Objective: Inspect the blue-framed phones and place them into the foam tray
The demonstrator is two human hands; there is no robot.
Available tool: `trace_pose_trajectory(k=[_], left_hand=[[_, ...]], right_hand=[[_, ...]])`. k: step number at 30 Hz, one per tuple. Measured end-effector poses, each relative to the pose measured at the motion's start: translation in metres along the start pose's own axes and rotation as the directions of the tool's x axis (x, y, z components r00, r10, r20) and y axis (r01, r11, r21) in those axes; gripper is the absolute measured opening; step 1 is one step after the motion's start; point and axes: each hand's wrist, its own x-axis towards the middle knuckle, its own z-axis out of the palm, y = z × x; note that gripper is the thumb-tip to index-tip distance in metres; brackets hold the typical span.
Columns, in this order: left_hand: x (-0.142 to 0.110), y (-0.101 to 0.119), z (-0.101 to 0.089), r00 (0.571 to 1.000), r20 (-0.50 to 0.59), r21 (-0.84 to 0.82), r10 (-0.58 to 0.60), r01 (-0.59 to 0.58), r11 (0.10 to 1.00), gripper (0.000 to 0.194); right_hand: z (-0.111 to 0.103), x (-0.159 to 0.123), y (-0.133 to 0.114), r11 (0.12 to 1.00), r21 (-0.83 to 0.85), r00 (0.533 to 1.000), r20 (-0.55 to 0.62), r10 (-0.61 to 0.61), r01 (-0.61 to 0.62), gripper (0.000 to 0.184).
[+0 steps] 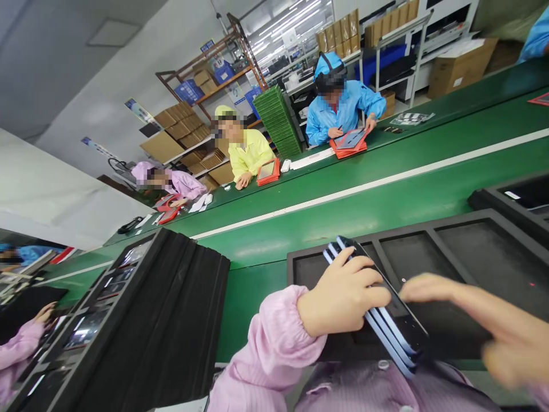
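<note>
A stack of slim smartphones point(401, 317) with blue edges leans at a slant over a black foam tray point(472, 240). My left hand point(347, 292) wraps round the stack from its left side, fingers across the upper edge. The top phone's dark screen faces up. To the right, my right hand point(510, 343) has a finger stretched out toward the phones' right edge. Motion blurs that hand, and whether its fingertip touches the phone I cannot tell. The tray's visible compartments are shallow and dark.
A tall pile of black foam trays point(184, 303) stands at the left, phones in its top one. Another black tray point(514, 200) lies at the right. Across the green bench point(300, 212), several co-workers handle devices on red pads point(349, 151). A co-worker's hand point(45, 313) shows at far left.
</note>
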Motion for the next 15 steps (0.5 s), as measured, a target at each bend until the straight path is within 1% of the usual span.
trace_pose_trajectory(k=[1,2,3,4,6,8,9,10,11,12,13,14,15], left_hand=[[0.007,-0.004,-0.001,0.995,0.083,0.089,0.053,-0.06,0.994,0.017],[0.012,-0.007,0.0,0.983,0.151,0.139,0.1,-0.122,0.983,0.02],[0.017,-0.009,0.003,0.971,0.194,0.16,0.141,-0.173,0.972,0.023],[0.019,-0.011,0.007,0.963,0.208,0.164,0.17,-0.206,0.965,0.026],[0.018,-0.012,0.017,0.967,0.166,0.169,0.192,-0.22,0.961,0.026],[0.011,-0.014,0.027,0.988,0.062,0.183,0.138,-0.147,0.972,0.024],[0.006,-0.016,0.032,0.997,-0.013,0.161,0.074,-0.071,0.984,0.028],[0.001,-0.018,0.037,0.996,-0.089,0.096,-0.03,0.038,0.995,0.036],[-0.004,-0.022,0.042,0.973,-0.151,-0.022,-0.173,0.171,0.985,0.046],[-0.007,-0.026,0.047,0.925,-0.173,-0.193,-0.339,0.306,0.932,0.055],[-0.009,-0.03,0.053,0.858,-0.142,-0.393,-0.494,0.409,0.824,0.062],[-0.011,-0.034,0.058,0.792,-0.069,-0.581,-0.606,0.462,0.67,0.067],[-0.011,-0.038,0.063,0.743,0.023,-0.731,-0.669,0.47,0.496,0.07]], right_hand=[[-0.001,0.012,0.007,0.992,0.098,0.997,0.025,0.077,-0.079,0.037],[0.0,0.026,0.016,0.969,0.172,0.983,-0.018,0.182,-0.177,0.038],[0.002,0.04,0.024,0.94,0.211,0.958,-0.042,0.284,-0.269,0.042],[0.006,0.054,0.033,0.908,0.24,0.929,-0.056,0.365,-0.343,0.048],[0.015,0.074,0.048,0.87,0.264,0.898,-0.028,0.44,-0.417,0.055],[0.025,0.085,0.057,0.855,0.27,0.893,0.042,0.449,-0.443,0.053],[0.029,0.087,0.059,0.848,0.275,0.889,0.075,0.451,-0.453,0.05],[0.032,0.087,0.06,0.835,0.29,0.883,0.101,0.459,-0.467,0.048],[0.035,0.086,0.06,0.818,0.309,0.873,0.126,0.471,-0.486,0.048],[0.037,0.084,0.06,0.798,0.329,0.862,0.148,0.485,-0.505,0.049],[0.038,0.083,0.059,0.777,0.347,0.85,0.167,0.5,-0.525,0.05],[0.039,0.081,0.058,0.759,0.36,0.839,0.181,0.514,-0.543,0.051],[0.04,0.081,0.057,0.745,0.366,0.829,0.191,0.526,-0.558,0.051]])
